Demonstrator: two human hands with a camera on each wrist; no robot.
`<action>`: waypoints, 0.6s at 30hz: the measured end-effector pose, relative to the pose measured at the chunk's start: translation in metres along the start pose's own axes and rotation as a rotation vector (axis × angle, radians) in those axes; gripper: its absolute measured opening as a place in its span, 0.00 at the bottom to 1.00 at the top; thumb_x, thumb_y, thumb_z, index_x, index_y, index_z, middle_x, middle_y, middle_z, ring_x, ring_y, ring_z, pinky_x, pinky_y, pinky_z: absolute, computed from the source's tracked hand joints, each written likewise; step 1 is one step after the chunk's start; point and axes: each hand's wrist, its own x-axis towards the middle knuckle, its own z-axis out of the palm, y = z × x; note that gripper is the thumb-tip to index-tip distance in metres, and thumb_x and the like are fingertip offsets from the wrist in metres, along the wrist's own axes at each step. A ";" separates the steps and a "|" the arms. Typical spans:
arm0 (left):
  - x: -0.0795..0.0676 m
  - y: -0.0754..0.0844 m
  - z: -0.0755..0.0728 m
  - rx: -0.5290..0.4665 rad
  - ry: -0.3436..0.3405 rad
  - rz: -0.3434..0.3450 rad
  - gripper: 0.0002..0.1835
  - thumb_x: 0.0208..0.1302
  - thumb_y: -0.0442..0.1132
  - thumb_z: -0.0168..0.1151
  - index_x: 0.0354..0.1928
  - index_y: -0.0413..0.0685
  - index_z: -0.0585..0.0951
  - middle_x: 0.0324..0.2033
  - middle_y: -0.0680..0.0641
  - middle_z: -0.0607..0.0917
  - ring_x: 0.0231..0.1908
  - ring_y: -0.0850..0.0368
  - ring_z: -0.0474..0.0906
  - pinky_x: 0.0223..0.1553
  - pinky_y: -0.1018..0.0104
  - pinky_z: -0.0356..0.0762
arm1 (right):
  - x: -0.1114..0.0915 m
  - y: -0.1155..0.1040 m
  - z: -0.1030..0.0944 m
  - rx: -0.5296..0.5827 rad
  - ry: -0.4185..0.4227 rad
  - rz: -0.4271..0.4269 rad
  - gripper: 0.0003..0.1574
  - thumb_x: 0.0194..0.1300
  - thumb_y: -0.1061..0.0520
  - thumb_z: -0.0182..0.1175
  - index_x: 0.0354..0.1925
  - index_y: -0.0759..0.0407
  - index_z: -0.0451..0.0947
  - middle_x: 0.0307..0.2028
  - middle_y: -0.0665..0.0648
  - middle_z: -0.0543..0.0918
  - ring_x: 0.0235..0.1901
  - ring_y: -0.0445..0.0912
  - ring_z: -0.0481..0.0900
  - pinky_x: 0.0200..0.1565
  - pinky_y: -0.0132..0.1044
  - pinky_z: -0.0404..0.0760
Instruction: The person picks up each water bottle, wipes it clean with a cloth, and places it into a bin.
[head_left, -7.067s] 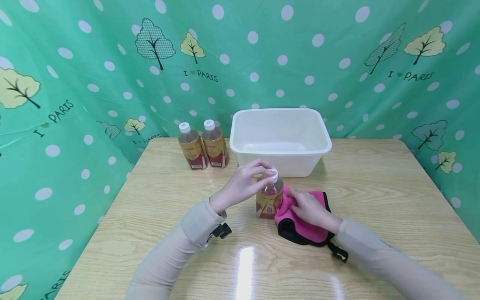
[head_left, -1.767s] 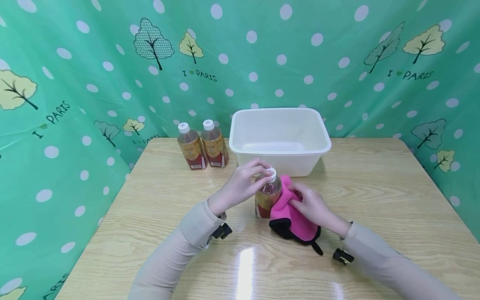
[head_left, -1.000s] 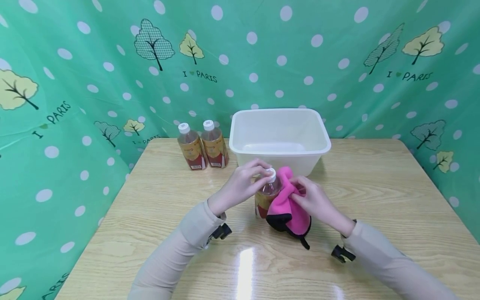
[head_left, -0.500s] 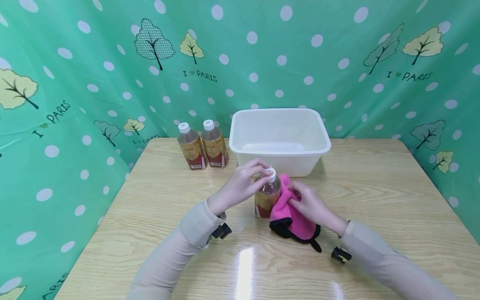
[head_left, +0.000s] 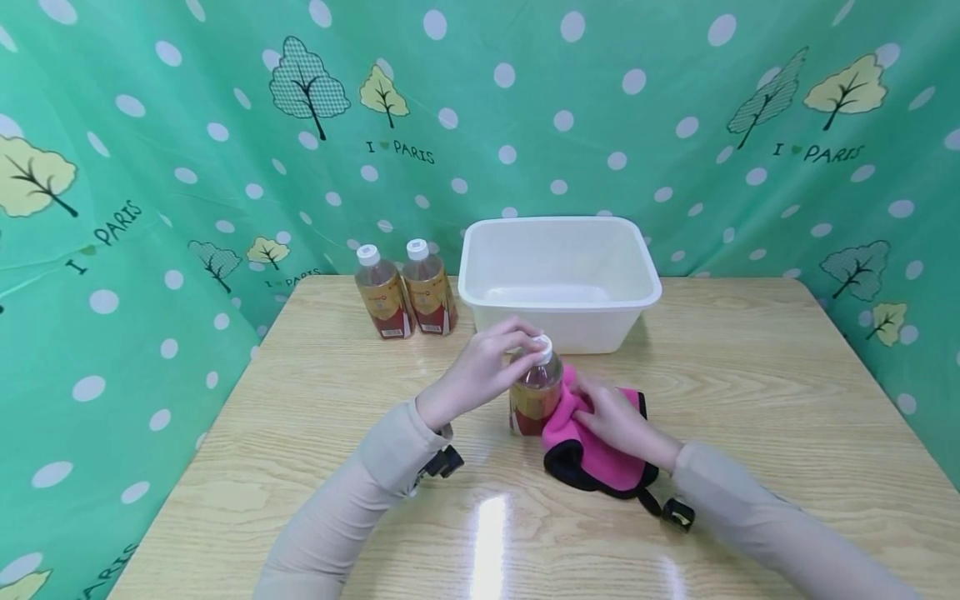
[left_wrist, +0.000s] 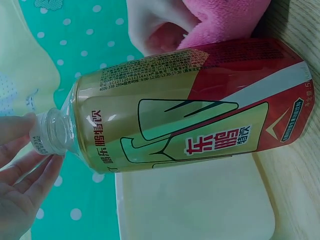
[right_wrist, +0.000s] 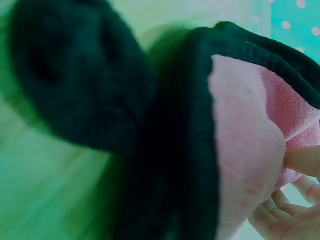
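Note:
A drink bottle [head_left: 533,400] with a white cap and a gold and red label stands upright on the table. My left hand [head_left: 491,367] pinches its cap between thumb and fingers; the left wrist view shows this grip on the cap [left_wrist: 47,132]. My right hand [head_left: 611,421] grips a pink cloth [head_left: 622,467] with black edging and holds it against the bottle's right side. In the right wrist view the cloth [right_wrist: 250,115] is bunched between thumb and fingers, its black loop [right_wrist: 75,75] close to the camera.
Two more capped bottles [head_left: 386,300] stand side by side at the back left. Behind the held bottle is a white plastic tub [head_left: 555,321]. A green dotted curtain [head_left: 562,117] hangs beyond the wooden table [head_left: 750,400].
My right hand and the cloth moved up along the bottle's side until a second ago, then came back down; the cloth now spreads further right. My left hand stays on the cap.

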 end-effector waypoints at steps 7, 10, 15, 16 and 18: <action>0.000 0.001 0.000 0.001 -0.010 -0.018 0.05 0.53 0.32 0.62 0.33 0.37 0.80 0.36 0.45 0.79 0.38 0.57 0.77 0.40 0.80 0.74 | -0.002 0.001 0.002 -0.010 -0.017 0.033 0.15 0.48 0.72 0.61 0.38 0.67 0.73 0.31 0.57 0.77 0.30 0.44 0.72 0.30 0.36 0.74; 0.000 0.001 0.000 -0.002 -0.008 -0.016 0.05 0.53 0.31 0.62 0.33 0.37 0.80 0.36 0.45 0.79 0.37 0.57 0.77 0.39 0.79 0.75 | -0.002 -0.001 -0.001 -0.005 -0.009 0.027 0.16 0.48 0.71 0.61 0.38 0.67 0.74 0.32 0.57 0.78 0.31 0.44 0.73 0.30 0.35 0.75; 0.000 0.001 0.000 -0.007 -0.003 -0.009 0.05 0.53 0.31 0.62 0.32 0.37 0.80 0.35 0.45 0.79 0.37 0.57 0.77 0.38 0.77 0.76 | -0.003 -0.008 -0.009 0.014 0.024 0.016 0.16 0.47 0.71 0.62 0.39 0.68 0.74 0.33 0.59 0.80 0.31 0.44 0.75 0.30 0.34 0.77; 0.000 0.001 0.000 -0.008 -0.002 -0.008 0.05 0.53 0.31 0.62 0.32 0.37 0.80 0.35 0.45 0.79 0.37 0.57 0.77 0.38 0.75 0.77 | -0.003 -0.010 -0.011 0.023 0.033 0.014 0.16 0.47 0.71 0.62 0.39 0.68 0.74 0.32 0.59 0.79 0.30 0.44 0.74 0.29 0.33 0.77; 0.000 0.001 0.000 -0.007 -0.003 -0.006 0.05 0.53 0.31 0.62 0.32 0.37 0.80 0.35 0.44 0.79 0.37 0.56 0.77 0.36 0.73 0.78 | -0.001 -0.015 -0.016 0.039 0.057 -0.004 0.16 0.47 0.72 0.62 0.38 0.68 0.74 0.31 0.59 0.79 0.29 0.45 0.75 0.29 0.33 0.78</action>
